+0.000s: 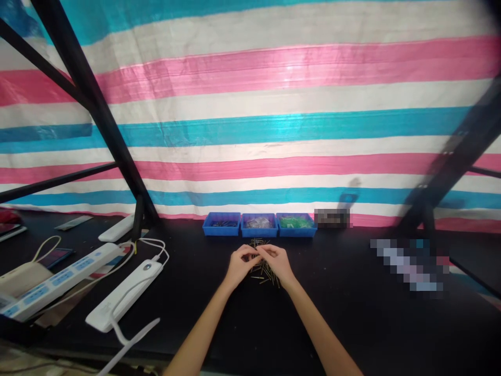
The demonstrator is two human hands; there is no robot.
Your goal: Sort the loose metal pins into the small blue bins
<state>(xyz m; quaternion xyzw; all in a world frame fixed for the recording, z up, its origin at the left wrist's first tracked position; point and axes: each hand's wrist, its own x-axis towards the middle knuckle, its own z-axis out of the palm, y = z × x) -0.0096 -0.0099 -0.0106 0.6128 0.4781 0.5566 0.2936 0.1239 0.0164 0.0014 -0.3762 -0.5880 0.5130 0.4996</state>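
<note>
Over a loose pile of thin brass-coloured screws or pins (268,274) on the black table, my two hands meet at the fingertips. My left hand (240,265) has its fingers curled and pinched. My right hand (277,261) is closed in a pinch as well, its fingertips against those of the left. Anything between the fingers is too small or hidden to name. Beyond the hands stand a blue bin of dark small pieces (222,231), a blue bin of clear or whitish pieces (260,233) and a blue bin of green pieces (297,233).
To the left lie a white power strip (64,279), a white elongated device (124,297) with a cable, and other small items. Black frame posts (97,115) rise on both sides. A striped sheet (274,125) hangs behind the table. Blurred-out objects sit at right.
</note>
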